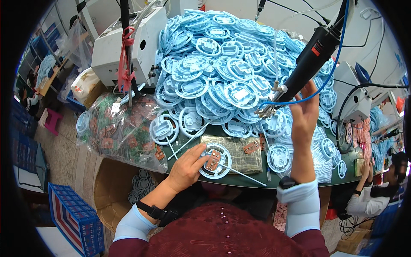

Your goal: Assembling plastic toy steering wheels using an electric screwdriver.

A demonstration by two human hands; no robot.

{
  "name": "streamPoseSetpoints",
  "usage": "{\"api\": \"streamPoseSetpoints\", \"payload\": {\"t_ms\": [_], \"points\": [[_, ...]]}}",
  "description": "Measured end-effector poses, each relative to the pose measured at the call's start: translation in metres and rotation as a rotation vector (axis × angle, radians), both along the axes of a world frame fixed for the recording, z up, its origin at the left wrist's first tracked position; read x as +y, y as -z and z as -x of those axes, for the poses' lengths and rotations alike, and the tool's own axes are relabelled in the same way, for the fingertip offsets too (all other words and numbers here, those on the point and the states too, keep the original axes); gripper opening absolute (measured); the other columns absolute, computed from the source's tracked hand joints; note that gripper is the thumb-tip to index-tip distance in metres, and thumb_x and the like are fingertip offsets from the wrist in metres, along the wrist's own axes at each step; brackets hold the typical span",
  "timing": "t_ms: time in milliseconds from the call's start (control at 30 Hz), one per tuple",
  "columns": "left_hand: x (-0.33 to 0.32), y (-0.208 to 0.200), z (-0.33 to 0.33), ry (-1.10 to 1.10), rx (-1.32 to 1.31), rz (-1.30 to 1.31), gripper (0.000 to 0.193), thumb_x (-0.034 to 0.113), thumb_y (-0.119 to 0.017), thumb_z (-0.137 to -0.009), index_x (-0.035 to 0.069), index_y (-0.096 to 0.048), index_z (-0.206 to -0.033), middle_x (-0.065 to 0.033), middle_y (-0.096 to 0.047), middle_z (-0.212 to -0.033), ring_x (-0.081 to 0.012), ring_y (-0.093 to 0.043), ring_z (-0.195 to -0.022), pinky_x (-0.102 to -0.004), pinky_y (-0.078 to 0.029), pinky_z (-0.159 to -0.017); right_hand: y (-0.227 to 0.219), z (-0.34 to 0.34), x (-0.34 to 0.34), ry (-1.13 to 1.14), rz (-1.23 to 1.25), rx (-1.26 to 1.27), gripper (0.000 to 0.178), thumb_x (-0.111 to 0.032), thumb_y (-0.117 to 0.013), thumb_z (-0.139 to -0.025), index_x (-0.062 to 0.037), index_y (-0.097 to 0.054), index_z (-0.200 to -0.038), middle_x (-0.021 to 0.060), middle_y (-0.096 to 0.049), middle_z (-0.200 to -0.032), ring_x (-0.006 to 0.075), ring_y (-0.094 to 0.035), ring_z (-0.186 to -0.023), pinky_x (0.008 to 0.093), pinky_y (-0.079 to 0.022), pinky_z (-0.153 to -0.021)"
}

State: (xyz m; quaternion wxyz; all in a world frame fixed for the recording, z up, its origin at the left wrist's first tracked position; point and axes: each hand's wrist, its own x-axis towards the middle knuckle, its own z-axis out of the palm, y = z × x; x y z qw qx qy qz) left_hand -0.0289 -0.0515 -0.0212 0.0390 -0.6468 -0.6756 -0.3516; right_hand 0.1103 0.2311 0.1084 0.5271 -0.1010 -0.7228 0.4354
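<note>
My left hand [187, 168] holds a light blue plastic wheel-shaped part [227, 160] down on the work mat, fingers closed at its left side. A small brown circuit board [212, 161] lies in the middle of that part, under my fingertips. From it a thin white rod [247, 176] reaches toward the table's front edge. My right hand [305, 115] is raised on the right, its fingers round a black power screwdriver [309, 61] and partly hidden behind it. The screwdriver's metal tip [266, 112] slants down to the left, apart from the held part.
A high heap of light blue wheel-shaped parts [214, 64] covers the back. Circuit boards fill a clear plastic bag [124, 128] on the left. White machines [128, 47] flank the heap; a cardboard box [112, 188] stands below. Another person [372, 197] works at far right.
</note>
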Motion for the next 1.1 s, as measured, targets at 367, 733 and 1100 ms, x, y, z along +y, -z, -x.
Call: {"api": "streamPoseSetpoints", "payload": {"t_ms": [367, 733, 1100], "points": [[-0.002, 0.010, 0.004, 0.067, 0.126, 0.005, 0.057, -0.002, -0.070, -0.064, 0.008, -0.062, -0.120, -0.0195, -0.054, -0.134, -0.0394, -0.052, -0.126, -0.0521, -0.044, -0.102, -0.063, 0.023, -0.011, -0.262, 0.105, -0.061, 0.054, -0.008, -0.068, -0.086, 0.0071, -0.045, -0.132, 0.0088, -0.058, -0.087, 0.0193, -0.065, -0.078, 0.0305, -0.054, -0.073], [0.003, 0.008, -0.009, 0.054, 0.068, 0.040, 0.060, -0.002, -0.066, -0.065, 0.005, -0.060, -0.123, -0.0207, -0.051, -0.138, -0.0404, -0.048, -0.129, -0.0553, -0.040, -0.105, -0.062, 0.030, -0.063, -0.308, 0.234, 0.075, 0.054, -0.009, -0.069, -0.083, 0.0072, -0.046, -0.129, 0.0094, -0.056, -0.082, 0.0210, -0.063, -0.066, 0.0318, -0.053, -0.060], [0.023, -0.016, 0.004, 0.008, -0.309, -0.085, 0.049, 0.002, -0.070, -0.074, 0.002, -0.060, -0.122, -0.0192, -0.055, -0.131, -0.0402, -0.050, -0.125, -0.0508, -0.038, -0.107, -0.072, 0.045, -0.095, -0.450, 0.400, 0.288, 0.043, -0.001, -0.062, -0.083, 0.0088, -0.046, -0.122, 0.0095, -0.058, -0.079, 0.0195, -0.063, -0.060, 0.0311, -0.052, -0.057]]}}
